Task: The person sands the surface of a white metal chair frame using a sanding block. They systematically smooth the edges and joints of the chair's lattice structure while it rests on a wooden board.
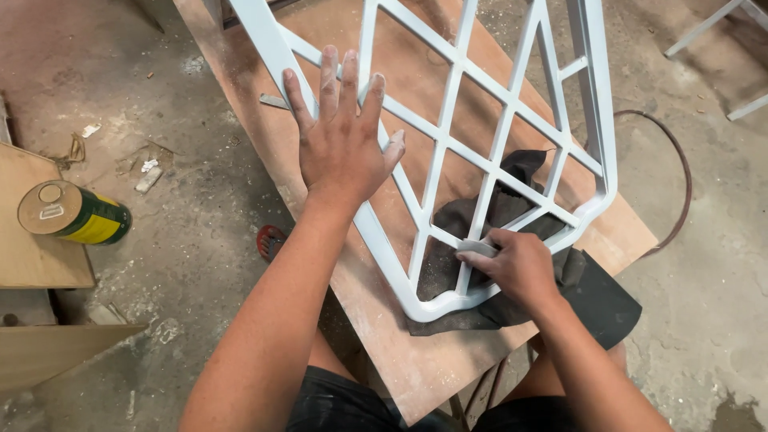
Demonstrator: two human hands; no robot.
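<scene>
A pale grey-blue metal lattice frame (448,136) with crossing diagonal bars lies on a brown wooden board (376,344). My left hand (340,136) is spread flat on the frame's left rail, fingers apart, pressing it down. My right hand (516,268) pinches a small folded piece of grey sandpaper (478,248) against a bar near the frame's rounded lower corner. A dark cloth (592,300) lies under that corner and hangs off the board's right edge.
A green and yellow can (72,214) lies on a wooden panel (36,256) at the left. A dusty concrete floor (184,144) surrounds the board. A thin dark hose (680,160) curves at the right. White frame legs (720,32) stand at top right.
</scene>
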